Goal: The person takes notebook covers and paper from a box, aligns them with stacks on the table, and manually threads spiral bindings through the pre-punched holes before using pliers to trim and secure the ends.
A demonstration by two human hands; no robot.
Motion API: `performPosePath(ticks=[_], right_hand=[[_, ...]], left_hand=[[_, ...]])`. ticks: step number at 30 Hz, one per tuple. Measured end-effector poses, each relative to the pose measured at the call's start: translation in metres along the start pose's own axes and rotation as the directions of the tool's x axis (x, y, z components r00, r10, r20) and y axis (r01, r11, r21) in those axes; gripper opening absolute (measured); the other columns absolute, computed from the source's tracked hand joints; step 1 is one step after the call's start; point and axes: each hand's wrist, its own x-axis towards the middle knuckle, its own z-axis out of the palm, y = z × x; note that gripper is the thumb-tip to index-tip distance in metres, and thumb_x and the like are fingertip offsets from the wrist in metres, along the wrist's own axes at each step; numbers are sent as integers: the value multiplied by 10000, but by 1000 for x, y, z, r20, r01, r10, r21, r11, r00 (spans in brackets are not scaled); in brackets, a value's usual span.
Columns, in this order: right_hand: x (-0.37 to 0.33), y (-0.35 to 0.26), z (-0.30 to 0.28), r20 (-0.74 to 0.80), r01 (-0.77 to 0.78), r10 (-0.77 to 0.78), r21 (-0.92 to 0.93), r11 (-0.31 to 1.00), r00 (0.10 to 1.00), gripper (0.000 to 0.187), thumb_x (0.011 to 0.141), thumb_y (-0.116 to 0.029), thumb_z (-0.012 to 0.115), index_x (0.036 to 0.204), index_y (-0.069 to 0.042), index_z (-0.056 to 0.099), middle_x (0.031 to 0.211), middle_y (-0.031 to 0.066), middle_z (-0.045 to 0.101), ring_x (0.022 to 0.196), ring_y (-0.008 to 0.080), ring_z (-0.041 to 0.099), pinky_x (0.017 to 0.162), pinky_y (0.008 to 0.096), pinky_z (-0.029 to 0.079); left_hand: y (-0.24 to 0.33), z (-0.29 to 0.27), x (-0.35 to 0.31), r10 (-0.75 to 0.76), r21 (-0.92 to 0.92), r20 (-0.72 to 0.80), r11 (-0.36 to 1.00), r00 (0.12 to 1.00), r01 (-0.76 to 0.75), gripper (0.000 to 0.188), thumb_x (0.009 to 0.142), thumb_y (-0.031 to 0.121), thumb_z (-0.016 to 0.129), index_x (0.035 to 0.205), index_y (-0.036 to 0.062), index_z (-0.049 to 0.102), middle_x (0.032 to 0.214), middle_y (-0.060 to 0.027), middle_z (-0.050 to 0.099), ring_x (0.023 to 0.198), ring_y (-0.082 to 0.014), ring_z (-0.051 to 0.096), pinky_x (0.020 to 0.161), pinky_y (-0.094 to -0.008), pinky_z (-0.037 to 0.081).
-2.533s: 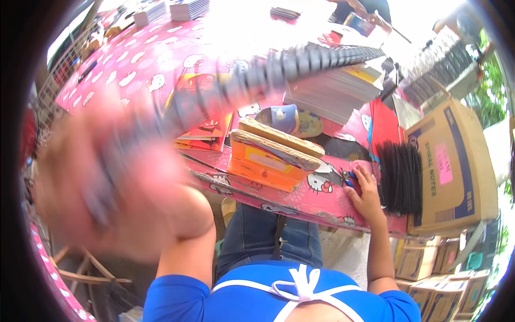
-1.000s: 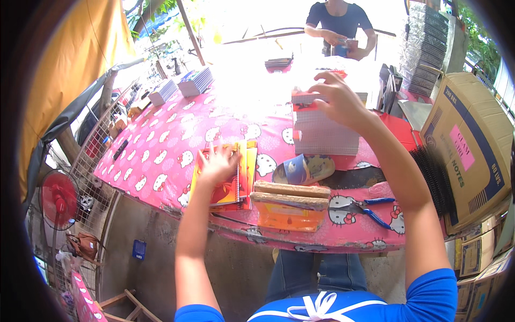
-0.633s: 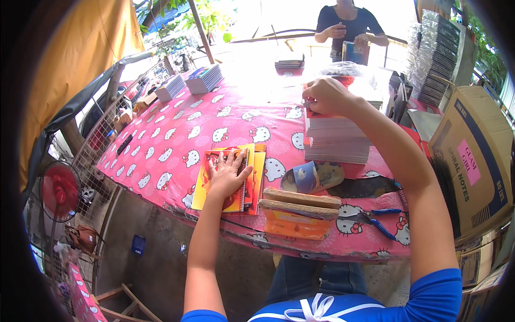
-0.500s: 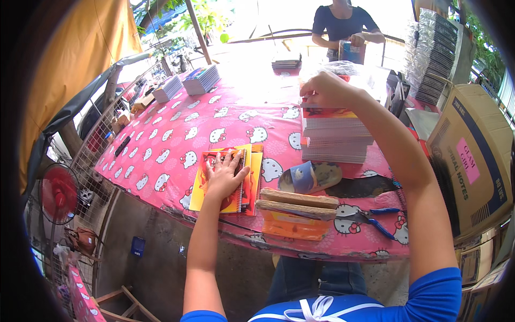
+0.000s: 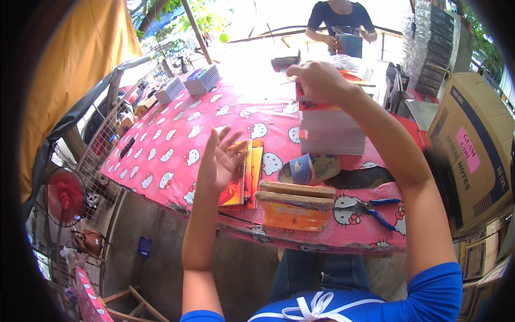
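Observation:
My left hand [image 5: 221,161] is raised with its fingers spread, holding nothing. It hovers over a small pile of spiral notebooks [image 5: 252,180] with yellow, orange and red covers. At the tall notebook stack [image 5: 332,131], pale page edges face me. My right hand [image 5: 322,80] reaches over its top, fingers curled at the upper left edge around a red-covered notebook [image 5: 357,77]; the fingertips are partly hidden. Close to the stack lies a blue printed piece [image 5: 308,169] with a rounded end.
Two wooden blocks [image 5: 295,196] stand on an orange pack near the front edge. Blue-handled pliers [image 5: 378,212] lie to their right. A large cardboard box [image 5: 472,155] stands at the right. Book stacks [image 5: 201,80] sit far left. Across the table, a person [image 5: 343,27] holds a book.
My left hand has lifted off the small notebook pile and turned sideways. My right hand has moved slightly up and left, and a red cover now shows raised behind it.

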Motion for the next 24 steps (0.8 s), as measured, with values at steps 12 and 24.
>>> performPosePath(ticks=[12,24], right_hand=[[-216,-95,-38,-253,-308,534,592,745,806,380,718,-50,739,1080,-26,624,1025,131,653,922,216,637,834,345,492],[-263,-133,28,113,-419,432,548,724,895,465,776,-21,672,1205,9,494,1070,239,600,961,373,612,783,426,491]], left_hand=[[12,92,-86,459,367,353,734,815,-572,263,849,44,679,1095,-26,617,995,-62,658,876,-137,621,788,-272,493],[-21,75,-89,327,424,126,836,937,-349,803,705,-2,777,1380,40,345,1355,-152,437,1242,-241,435,992,-347,391]])
